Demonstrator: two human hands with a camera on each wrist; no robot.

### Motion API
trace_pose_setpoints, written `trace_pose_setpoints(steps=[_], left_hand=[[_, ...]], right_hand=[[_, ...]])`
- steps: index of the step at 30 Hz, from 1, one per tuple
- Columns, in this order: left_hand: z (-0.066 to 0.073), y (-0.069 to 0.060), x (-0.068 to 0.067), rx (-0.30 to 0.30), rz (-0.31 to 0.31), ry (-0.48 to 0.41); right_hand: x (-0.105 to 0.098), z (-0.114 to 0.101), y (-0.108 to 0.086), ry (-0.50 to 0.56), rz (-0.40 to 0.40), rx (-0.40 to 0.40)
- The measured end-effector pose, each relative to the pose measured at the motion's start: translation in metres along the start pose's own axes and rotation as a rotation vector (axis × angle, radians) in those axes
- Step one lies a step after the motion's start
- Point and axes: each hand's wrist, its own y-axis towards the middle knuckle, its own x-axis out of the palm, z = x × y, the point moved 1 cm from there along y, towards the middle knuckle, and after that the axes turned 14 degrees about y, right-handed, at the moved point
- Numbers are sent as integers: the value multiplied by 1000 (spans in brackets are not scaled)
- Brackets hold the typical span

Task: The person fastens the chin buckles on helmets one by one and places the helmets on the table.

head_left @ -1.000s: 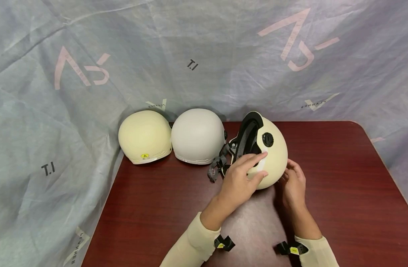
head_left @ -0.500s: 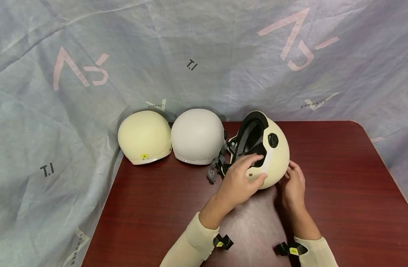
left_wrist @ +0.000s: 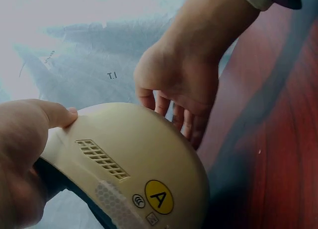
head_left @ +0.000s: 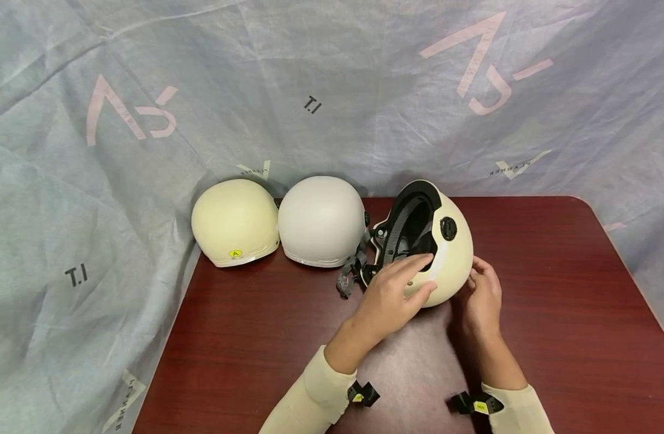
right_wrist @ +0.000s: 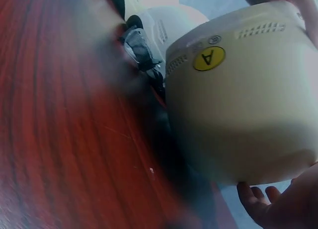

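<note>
Here | left hand grips cream helmet | right hand touches it, fingers relaxed | its yellow sticker: "A" | backdrop: "T.I"

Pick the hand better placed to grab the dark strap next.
Probably the left hand: it lies nearer the strap, while the right hand is across the tilted helmet.

Left forearm slanting forward to the right, left wrist nearly in line with it, left hand back upward, thumb opposite the forefinger in a pinching grip, right forearm leaning slightly leftward, right hand palm turned inward, fingers gently bent.
</note>
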Motion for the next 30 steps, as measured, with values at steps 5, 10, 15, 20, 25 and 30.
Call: trace_pose_setpoints(steps=[5,10,15,20,25,30], left_hand=[[2,-1,3,12,-4,-23],[7,0,4,1,-13,-53],[11,0,6,-7,-4,-58],[13,-1,9,-14,5,-52],[15,-1,12,2,19,-40],[17,-1,14,-37,-15,-104]], right_hand=[[1,-8,1,-58,-5,-31],[2,-14,1,-106,0,-40],[4,-16,-2,-100,-12,-65],[10,-19,-10,-95,-123,-80],[15,-23,-19,-131,-275,-81],[19,-24,-23,-121,-347,-82]])
